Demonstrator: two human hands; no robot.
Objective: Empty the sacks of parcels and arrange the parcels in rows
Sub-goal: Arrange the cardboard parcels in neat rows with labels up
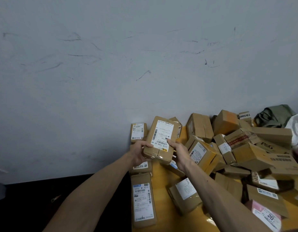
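Observation:
I hold a brown cardboard parcel [161,138] with a white shipping label above the table's left side. My left hand [139,154] grips its lower left edge, and my right hand [179,154] grips its lower right edge with the thumb on the label. Below it, labelled parcels lie in a column along the left edge of the yellow table [162,205]: one at the far end [138,132], one partly hidden under my hands [141,167] and a long one nearest me [143,200]. A loose heap of parcels [237,153] covers the right side.
A grey scuffed wall [111,64] stands behind the table. A green sack [275,117] and a white sack [297,129] lie at the far right. A pink parcel [265,215] lies at the near right. Dark floor [44,198] lies left of the table.

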